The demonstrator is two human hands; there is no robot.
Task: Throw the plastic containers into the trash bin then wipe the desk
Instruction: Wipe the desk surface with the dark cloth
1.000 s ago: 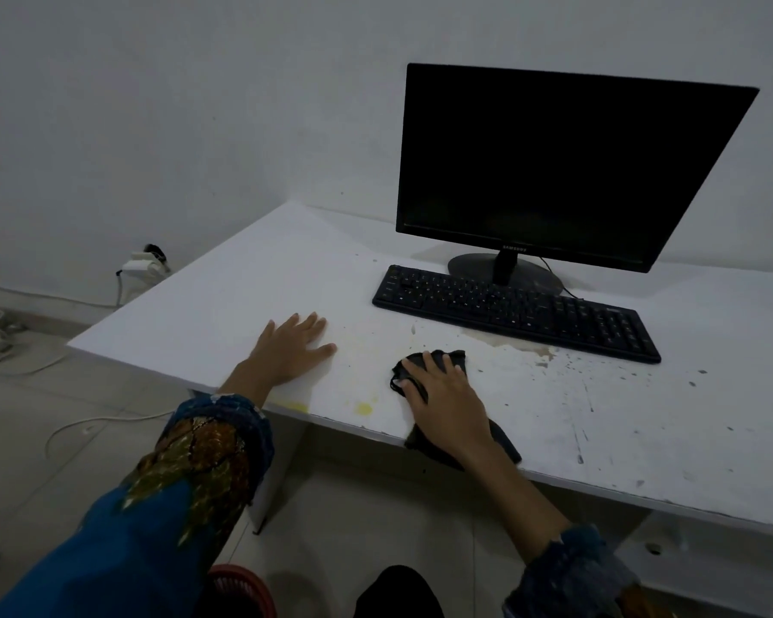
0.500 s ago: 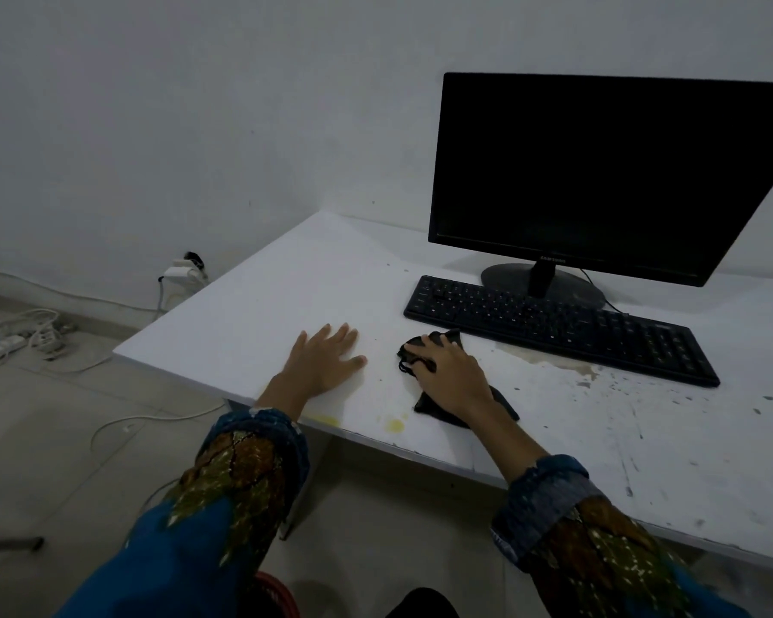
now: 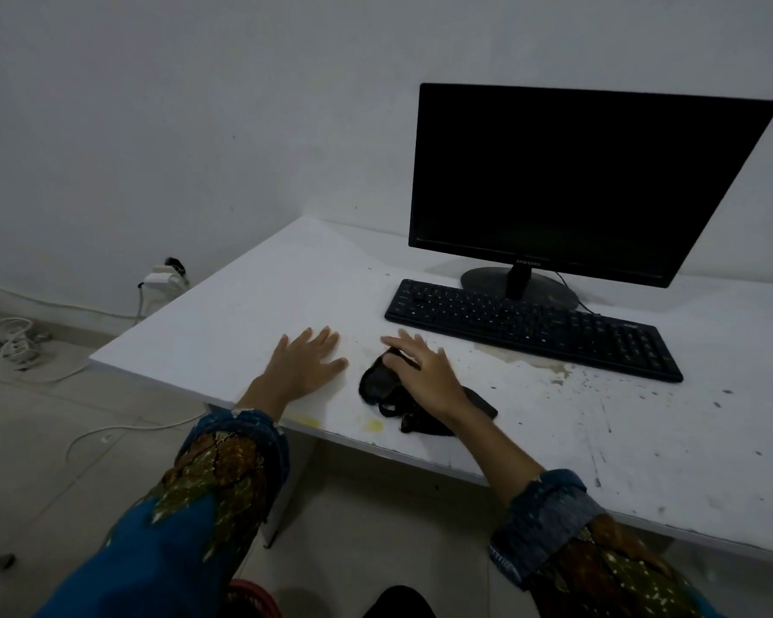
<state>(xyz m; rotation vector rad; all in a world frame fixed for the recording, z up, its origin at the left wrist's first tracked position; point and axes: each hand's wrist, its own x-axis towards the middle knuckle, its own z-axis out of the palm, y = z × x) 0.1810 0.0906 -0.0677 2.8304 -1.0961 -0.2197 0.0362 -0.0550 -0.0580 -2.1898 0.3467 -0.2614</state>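
Note:
A white desk (image 3: pixel 251 314) carries stains, dark specks and two yellow spots near its front edge. A crumpled black cloth (image 3: pixel 378 383) lies on it in front of the keyboard. My right hand (image 3: pixel 425 374) presses flat on the cloth with straight fingers. My left hand (image 3: pixel 304 363) rests flat on the bare desk just left of the cloth, fingers spread. No plastic container is in view. The red rim of a bin (image 3: pixel 251 595) shows at the bottom edge, between my arms.
A black keyboard (image 3: pixel 532 327) and a dark monitor (image 3: pixel 576 180) stand behind the cloth. A brown stain (image 3: pixel 523 356) lies along the keyboard's front. Left of the desk, a wall plug (image 3: pixel 164 276) and white cables (image 3: pixel 14 341) trail over the tiled floor.
My right hand has slid the cloth leftward and away from the front edge, toward my left hand. The camera view has shifted; my left hand stays flat on the desk.

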